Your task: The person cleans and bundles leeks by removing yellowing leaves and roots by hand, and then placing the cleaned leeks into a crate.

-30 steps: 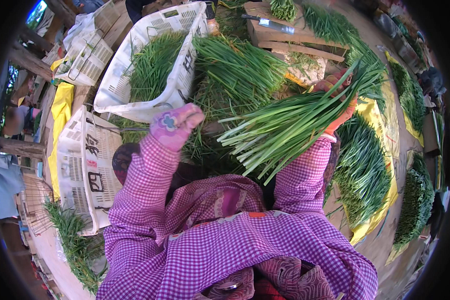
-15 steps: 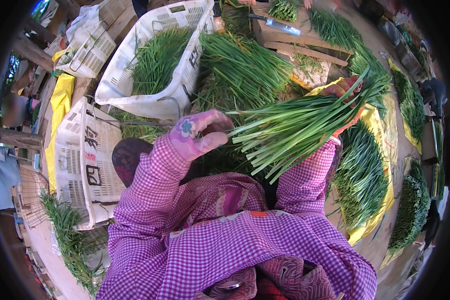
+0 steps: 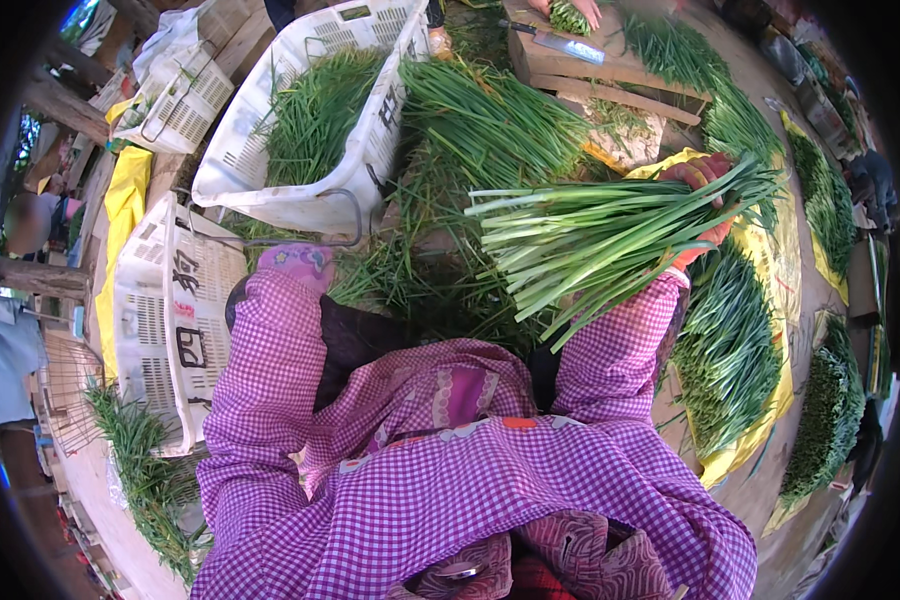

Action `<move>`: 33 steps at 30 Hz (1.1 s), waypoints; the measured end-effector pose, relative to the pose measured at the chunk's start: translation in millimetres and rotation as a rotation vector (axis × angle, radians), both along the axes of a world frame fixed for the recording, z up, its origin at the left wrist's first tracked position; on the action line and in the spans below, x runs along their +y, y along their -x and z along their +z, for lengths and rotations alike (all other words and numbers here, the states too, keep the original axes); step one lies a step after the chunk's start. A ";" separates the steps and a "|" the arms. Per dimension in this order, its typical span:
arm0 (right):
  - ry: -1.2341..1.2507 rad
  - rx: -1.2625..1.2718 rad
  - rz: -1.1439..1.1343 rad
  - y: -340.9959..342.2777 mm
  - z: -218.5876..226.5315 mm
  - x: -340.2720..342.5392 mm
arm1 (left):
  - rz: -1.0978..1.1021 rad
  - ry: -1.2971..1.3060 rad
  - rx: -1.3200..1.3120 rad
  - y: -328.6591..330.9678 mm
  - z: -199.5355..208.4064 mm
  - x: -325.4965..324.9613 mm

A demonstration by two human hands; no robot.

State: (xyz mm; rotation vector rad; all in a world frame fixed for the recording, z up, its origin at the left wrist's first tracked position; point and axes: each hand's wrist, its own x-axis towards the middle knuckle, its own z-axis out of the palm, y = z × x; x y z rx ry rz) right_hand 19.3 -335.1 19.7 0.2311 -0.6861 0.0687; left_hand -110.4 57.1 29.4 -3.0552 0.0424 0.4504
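My right hand [image 3: 708,190], in a red and orange glove, is closed round a bunch of green chives [image 3: 580,240]. The pale cut ends point left and the darker leaves trail out past the hand on the right. My left hand [image 3: 298,264], in a pink flowered glove, is above my left knee beside a white plastic crate [image 3: 175,330]; its fingers are hidden. Beyond my hands lies a big heap of chives [image 3: 500,125] with loose stalks around it.
A larger white crate [image 3: 260,205] with chives in it stands ahead on the left. Chive bundles [image 3: 730,350] lie on a yellow sheet [image 3: 785,385] at right. A cleaver [image 3: 568,47] rests on a wooden board [image 3: 555,75], where another person's hands [image 3: 582,10] hold greens.
My left hand has moved left and away from the cut ends of the chives, toward the crate. The bunch stays in my right hand, its stalks lying more level.
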 end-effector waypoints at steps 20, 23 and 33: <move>-0.047 0.087 -0.042 0.2 -10.3 -21.2 | 0.335 0.472 0.086 -24.1 -8.8 -50.2; -0.045 0.009 -0.051 -3.4 -7.1 -8.3 | 0.332 -0.093 -0.131 -3.8 -2.8 14.8; 0.221 0.136 -0.208 -6.7 -15.9 5.4 | -0.247 0.560 -0.990 -2.1 44.7 -74.7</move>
